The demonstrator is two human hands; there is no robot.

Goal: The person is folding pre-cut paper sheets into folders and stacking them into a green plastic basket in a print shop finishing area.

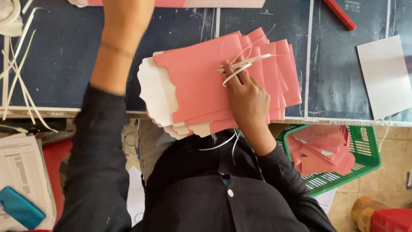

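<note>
Several pink envelopes point(201, 81) lie fanned in a loose stack at the middle of the frame, on the near edge of the dark tabletop point(64, 51), their scalloped white flaps pointing to the left and the lowest ones overhanging the edge a little. They look light, thin and flexible, likely slick against one another, so the fan would probably slide apart unless pressed flat or pinched through the whole stack near one edge; the paper would crease easily if bent. The right hand point(246, 96) rests on top of the stack toward its right side, fingers point(234, 77) together and pressing down on the top envelope, with a few thin white strips point(242, 64) caught under or between the fingertips, so the stack lies directly beneath them. The left hand is out of view past the top of the frame; only its forearm point(120, 47) shows, raised above the tabletop at upper left, and whether its fingers are apart or closed cannot be told. More white strips point(17, 73) trail at the far left, and a green basket point(365, 159) at lower right holds more pink envelopes.
</note>
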